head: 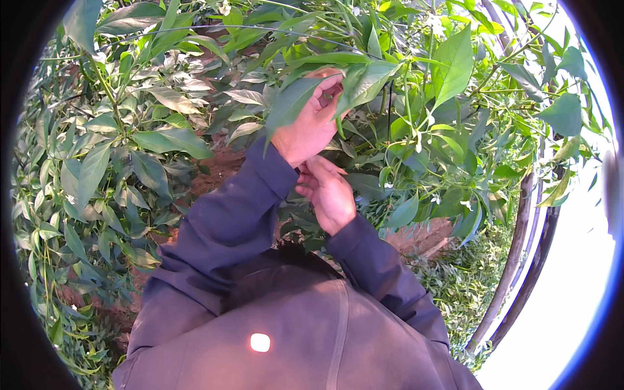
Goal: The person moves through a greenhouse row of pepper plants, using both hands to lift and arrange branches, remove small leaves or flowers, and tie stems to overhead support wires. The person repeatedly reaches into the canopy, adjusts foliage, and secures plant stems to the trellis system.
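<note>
My left hand (307, 131) is raised among the leaves of a plant that looks like a pepper plant (409, 117). Broad green leaves (368, 87) cover part of its fingers, which are curled. A slender green pod or stem (340, 127) hangs beside the palm; whether the fingers grip anything is hidden. Lower down, my right hand (332, 197) is just below the left wrist, near the left sleeve cuff (275, 163). Its fingers are bent, and I cannot tell whether something is between them. Small white flowers (418, 141) hang to the right of both hands.
Dense leafy plants (97, 161) fill the left side. A thin wire or string (273, 29) crosses the top. Curved dark poles (516, 273) rise at the right beside a very bright area. Brown soil (219, 165) shows between the rows.
</note>
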Demonstrator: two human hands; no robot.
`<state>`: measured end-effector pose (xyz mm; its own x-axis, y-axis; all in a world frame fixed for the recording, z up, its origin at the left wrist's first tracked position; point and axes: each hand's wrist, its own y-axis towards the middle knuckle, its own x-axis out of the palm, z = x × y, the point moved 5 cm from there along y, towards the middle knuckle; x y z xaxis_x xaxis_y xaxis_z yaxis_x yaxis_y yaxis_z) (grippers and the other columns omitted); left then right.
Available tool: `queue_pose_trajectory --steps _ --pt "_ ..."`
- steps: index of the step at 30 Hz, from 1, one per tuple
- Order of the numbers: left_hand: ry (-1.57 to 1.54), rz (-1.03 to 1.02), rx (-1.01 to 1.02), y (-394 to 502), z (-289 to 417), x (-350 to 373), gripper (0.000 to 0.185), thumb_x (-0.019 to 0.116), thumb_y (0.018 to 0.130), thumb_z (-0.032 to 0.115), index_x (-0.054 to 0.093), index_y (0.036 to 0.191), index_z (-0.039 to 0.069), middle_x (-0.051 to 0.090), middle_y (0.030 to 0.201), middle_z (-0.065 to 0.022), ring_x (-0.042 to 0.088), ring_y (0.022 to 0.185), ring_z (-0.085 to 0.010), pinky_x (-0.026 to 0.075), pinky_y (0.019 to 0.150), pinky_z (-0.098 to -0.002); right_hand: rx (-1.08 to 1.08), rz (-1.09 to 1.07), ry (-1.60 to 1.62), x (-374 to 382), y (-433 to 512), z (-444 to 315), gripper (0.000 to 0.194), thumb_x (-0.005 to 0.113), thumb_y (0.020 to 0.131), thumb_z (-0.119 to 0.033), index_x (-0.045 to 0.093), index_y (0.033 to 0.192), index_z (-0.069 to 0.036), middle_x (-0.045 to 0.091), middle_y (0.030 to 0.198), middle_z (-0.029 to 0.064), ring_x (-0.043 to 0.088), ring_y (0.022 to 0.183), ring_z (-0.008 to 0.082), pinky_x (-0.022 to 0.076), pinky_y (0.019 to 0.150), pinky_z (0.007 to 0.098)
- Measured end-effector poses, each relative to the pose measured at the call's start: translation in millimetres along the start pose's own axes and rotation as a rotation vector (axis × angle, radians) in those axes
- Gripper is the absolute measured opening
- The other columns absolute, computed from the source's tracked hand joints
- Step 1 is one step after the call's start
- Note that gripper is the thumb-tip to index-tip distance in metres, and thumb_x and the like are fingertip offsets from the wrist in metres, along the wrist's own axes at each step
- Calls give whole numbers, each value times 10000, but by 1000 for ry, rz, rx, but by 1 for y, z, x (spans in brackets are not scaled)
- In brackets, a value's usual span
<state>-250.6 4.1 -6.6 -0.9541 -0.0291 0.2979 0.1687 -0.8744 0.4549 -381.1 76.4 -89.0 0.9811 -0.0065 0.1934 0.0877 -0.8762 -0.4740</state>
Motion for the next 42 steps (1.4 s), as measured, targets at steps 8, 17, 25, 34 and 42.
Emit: queue_pose_trajectory --steps 8,17,25,34,42 --pt "346 -397 21 32 -8 -14 282 680 1004 284 759 1125 42 753 1039 -144 719 920 -279 553 804 -386 9 -32 -244 18 35 -28 241 668 1032 -259 748 1105 -43 698 915 -6 579 744 61 491 644 237" --pt "-8 -627 -179 36 -57 -27 372 748 994 323 733 1224 31 762 1111 -84 694 974 -150 564 851 -375 -5 34 -422 4 53 -49 247 660 1044 -264 759 1075 -39 688 833 -19 567 668 57 483 580 240" --pt "140 -377 -33 90 -51 -34 258 638 1050 171 696 1264 40 749 929 -56 655 799 -120 542 735 -311 -176 -187 -794 12 22 -107 288 689 1020 -244 757 1148 4 727 869 10 602 727 70 510 636 238" --pt "-292 -390 -33 146 -45 11 271 661 1049 193 687 1208 -25 727 1114 -92 655 911 -193 526 838 -295 -843 84 -491 8 -46 -245 218 670 1010 -65 747 1197 15 770 1076 116 714 815 135 613 706 273" --pt "53 -362 174 149 -32 26 226 661 1026 121 707 1235 48 739 1101 -36 683 983 -127 555 869 -288 -739 92 -855 31 8 -289 325 648 995 -160 725 1178 97 749 936 68 701 726 112 568 592 258"
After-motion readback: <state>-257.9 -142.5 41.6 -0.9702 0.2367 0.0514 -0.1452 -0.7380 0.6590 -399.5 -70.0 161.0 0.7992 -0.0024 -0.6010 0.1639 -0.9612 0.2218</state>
